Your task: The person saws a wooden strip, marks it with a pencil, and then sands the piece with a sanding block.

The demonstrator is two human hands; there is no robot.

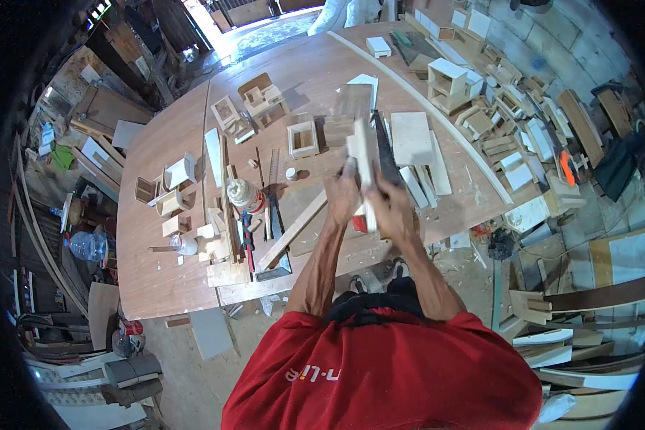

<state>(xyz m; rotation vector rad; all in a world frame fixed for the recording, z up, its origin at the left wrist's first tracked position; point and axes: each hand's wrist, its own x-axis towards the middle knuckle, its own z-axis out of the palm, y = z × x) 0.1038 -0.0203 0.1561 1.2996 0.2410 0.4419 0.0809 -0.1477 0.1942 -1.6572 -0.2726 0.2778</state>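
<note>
Gripping a flat pale wooden strip [364, 161], both hands, plywood table [158, 265]

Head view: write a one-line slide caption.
Both hands, left and right, grip a white wooden strip above a workbench strewn with small wooden boxes.

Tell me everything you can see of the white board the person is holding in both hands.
The white board is a narrow, flat strip, pale and painted-looking, likely wood. It is held on edge, its long side running away from the person over the brown workbench. The left hand grips its near part from one side and the right hand from the other. Its far end reaches toward a blurred wooden piece. A dark strip lies just beside it; whether they touch is unclear.
</note>
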